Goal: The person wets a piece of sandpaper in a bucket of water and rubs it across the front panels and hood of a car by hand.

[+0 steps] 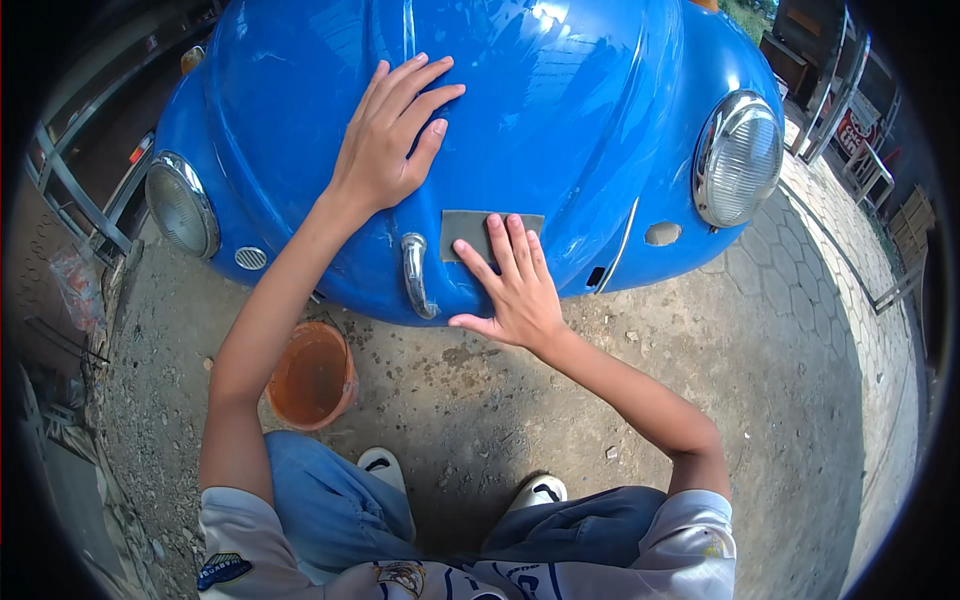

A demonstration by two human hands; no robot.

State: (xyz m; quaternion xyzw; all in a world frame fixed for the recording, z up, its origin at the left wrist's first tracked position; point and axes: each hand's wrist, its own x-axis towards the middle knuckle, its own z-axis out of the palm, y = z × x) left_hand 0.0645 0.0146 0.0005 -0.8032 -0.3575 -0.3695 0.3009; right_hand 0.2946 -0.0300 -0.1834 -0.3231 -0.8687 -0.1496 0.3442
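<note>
The rounded blue front hood (560,120) of a car is in front of me. My left hand (385,150) lies on it left of the middle, palm down with the fingers spread, and holds nothing. Lower and to the right, my right hand (522,298) has its fingers stretched flat over a grey rectangular sheet of sandpaper (462,228), pressing it against the paint. Its thumb points left, apart from the fingers. Between the two arms, a curved chrome handle (411,262) sits near the hood's lower edge, just left of the sandpaper.
Round chrome-rimmed headlights flank the hood, one on the left (182,207) and one on the right (738,160). An orange bucket (349,392) of brownish water stands below my left forearm. Metal racks (85,195) line the left; hexagonal paving (790,260) lies right.
</note>
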